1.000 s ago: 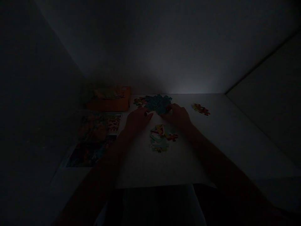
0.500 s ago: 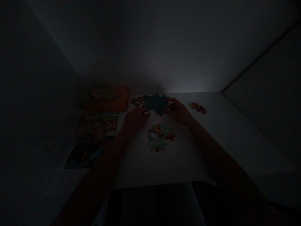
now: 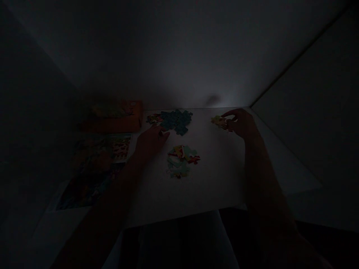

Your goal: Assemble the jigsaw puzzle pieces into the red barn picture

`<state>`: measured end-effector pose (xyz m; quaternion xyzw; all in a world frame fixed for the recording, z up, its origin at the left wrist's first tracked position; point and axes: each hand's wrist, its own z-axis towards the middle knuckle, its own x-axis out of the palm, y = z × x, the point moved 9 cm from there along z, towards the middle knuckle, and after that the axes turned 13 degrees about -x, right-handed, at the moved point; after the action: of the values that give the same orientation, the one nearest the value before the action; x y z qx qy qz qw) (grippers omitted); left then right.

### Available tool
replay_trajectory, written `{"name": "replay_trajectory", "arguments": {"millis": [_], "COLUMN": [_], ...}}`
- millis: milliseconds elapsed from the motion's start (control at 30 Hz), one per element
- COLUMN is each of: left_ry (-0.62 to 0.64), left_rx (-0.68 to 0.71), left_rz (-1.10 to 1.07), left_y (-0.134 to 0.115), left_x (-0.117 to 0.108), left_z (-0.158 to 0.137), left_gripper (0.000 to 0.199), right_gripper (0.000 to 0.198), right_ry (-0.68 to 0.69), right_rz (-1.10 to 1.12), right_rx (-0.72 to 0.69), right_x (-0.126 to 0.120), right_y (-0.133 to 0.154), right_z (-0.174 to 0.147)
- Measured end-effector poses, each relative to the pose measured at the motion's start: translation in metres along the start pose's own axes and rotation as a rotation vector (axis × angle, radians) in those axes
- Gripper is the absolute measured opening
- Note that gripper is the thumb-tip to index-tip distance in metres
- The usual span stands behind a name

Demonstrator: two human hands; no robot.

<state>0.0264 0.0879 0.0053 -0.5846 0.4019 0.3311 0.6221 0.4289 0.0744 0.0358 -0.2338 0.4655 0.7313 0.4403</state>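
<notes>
The scene is very dark. My left hand [image 3: 153, 141] rests at the near left edge of a teal heap of jigsaw puzzle pieces [image 3: 177, 120], thumb and fingers apart. At the right, my right hand [image 3: 239, 121] reaches to a small heap of yellow and red puzzle pieces [image 3: 218, 121]. Its thumb and forefinger are spread and curved at the heap's right side; I cannot tell how firmly they touch. Closer to me lies a mixed heap of light green, red and yellow puzzle pieces [image 3: 179, 160].
An orange box [image 3: 134, 117] stands at the back left. Printed picture sheets [image 3: 120, 147] lie in front of it, partly behind my left forearm. Several multicoloured pieces [image 3: 153, 119] sit left of the teal heap. A pale wall [image 3: 179, 74] rises behind the white table [image 3: 215, 179].
My right hand has left the teal heap and moved right to the small yellow and red heap. My left hand stays beside the teal heap. The view has turned slightly right.
</notes>
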Motion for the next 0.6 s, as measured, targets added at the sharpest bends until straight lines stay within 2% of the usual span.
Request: {"name": "replay_trajectory", "arguments": {"millis": [100,167,267,367,433,500,600], "left_ry": [0.001,0.007,-0.004,-0.014,-0.004,0.004,-0.004], "left_rx": [-0.015,-0.02,-0.01,-0.007,-0.016,-0.024,-0.017], "left_rz": [0.012,0.018,0.012,0.0,0.002,0.011,0.007], "left_y": [0.002,0.003,0.003,0.003,0.002,0.002,0.0], "left_x": [0.002,0.004,0.003,0.002,0.002,0.002,0.001], "left_z": [0.002,0.003,0.003,0.002,0.001,0.0,-0.001], "left_gripper": [0.028,0.028,0.028,0.028,0.029,0.031,0.032], "right_gripper": [0.032,0.033,0.024,0.036,0.042,0.041,0.034], "right_ry": [-0.029,-0.029,0.044,0.182,0.251,0.303,0.385], "right_rz": [-0.067,-0.049,-0.019,-0.009,-0.008,-0.008,0.07], "right_rx": [0.042,0.018,-0.096,-0.204,-0.221,-0.215,-0.171], "right_x": [-0.007,0.006,0.044,0.089,0.112,0.128,0.143], "right_y": [-0.016,-0.008,0.03,0.076,0.097,0.109,0.11], "right_z": [-0.002,-0.001,-0.001,-0.009,-0.016,-0.02,-0.023]}}
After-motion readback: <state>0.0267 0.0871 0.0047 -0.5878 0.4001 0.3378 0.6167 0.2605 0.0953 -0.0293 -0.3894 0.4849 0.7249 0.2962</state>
